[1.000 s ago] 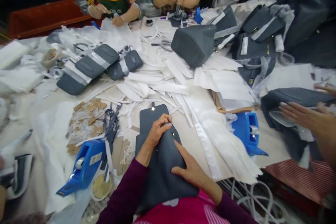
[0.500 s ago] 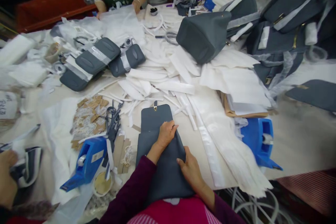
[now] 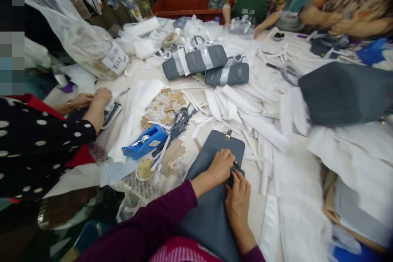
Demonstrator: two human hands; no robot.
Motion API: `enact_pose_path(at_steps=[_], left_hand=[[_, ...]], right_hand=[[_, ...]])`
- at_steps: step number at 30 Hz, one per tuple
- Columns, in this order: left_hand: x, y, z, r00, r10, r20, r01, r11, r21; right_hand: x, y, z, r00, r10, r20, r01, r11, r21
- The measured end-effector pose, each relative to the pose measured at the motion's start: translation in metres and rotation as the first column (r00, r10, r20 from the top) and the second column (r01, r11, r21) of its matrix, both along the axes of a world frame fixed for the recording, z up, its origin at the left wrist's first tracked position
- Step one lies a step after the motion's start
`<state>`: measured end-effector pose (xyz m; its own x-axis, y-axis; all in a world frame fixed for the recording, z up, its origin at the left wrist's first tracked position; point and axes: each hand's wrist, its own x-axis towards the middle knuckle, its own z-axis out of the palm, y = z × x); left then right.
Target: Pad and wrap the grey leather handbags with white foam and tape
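Note:
A slate-blue bag point(image 3: 208, 208) lies flat in front of me, reaching from my lap onto the table. At its far end is a flap with a small gold clasp point(image 3: 227, 136). My left hand point(image 3: 220, 167) is closed on the bag's edge just below the flap. Close beside it, my right hand point(image 3: 238, 196) pinches the edge on the right side. Between the two hands the edge is lifted, and a dark gap shows there. What lies under the fingertips is hidden.
Left of the bag stand a blue tape dispenser point(image 3: 146, 141), a tape roll point(image 3: 144, 170), dark straps point(image 3: 181, 123) and tags point(image 3: 164, 106). White foam strips point(image 3: 245, 110) and wrapped grey pieces point(image 3: 205, 59) lie beyond. A larger bag point(image 3: 344, 94) is right. A co-worker's hands point(image 3: 102, 96) work at left.
My view has swung left, bringing the co-worker in dots into sight. My right hand has moved up the bag's edge to my left hand, and the edge there is now pulled up.

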<state>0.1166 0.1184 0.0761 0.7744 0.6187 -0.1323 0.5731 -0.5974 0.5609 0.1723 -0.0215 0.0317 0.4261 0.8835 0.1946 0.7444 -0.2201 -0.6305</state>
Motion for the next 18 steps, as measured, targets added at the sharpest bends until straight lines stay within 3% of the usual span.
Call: enact_pose_path(at_steps=[3,4,6,8,10,14,18], left_hand=[[-0.053,0.013,0.019,0.946,0.319,0.050,-0.323,0.940,0.115],[-0.070,0.017,0.019,0.916,0.398,0.044,-0.401,0.913,0.076],[-0.095,0.022,0.010,0.882,0.472,0.012,-0.467,0.876,-0.122],[-0.109,0.023,-0.006,0.871,0.490,0.010,-0.464,0.831,-0.308],[-0.112,0.021,-0.021,0.864,0.502,0.039,-0.454,0.810,-0.371],[-0.107,0.018,-0.036,0.902,0.430,0.023,-0.412,0.877,-0.248],[-0.097,0.018,-0.040,0.956,0.269,-0.116,-0.280,0.956,-0.086]], right_hand=[[0.000,-0.005,-0.002,0.999,0.026,0.019,-0.025,0.999,-0.044],[-0.001,-0.007,-0.001,1.000,0.023,0.015,-0.023,0.999,-0.039],[-0.001,-0.007,0.002,1.000,0.006,-0.013,-0.006,1.000,-0.023],[-0.001,-0.007,0.005,0.998,-0.021,-0.051,0.021,1.000,-0.002],[0.000,-0.006,0.006,0.995,-0.042,-0.085,0.044,0.999,0.013],[0.002,-0.007,0.003,0.994,-0.061,-0.094,0.061,0.998,-0.004],[0.002,-0.006,0.001,0.997,-0.007,0.075,0.018,0.991,-0.134]])
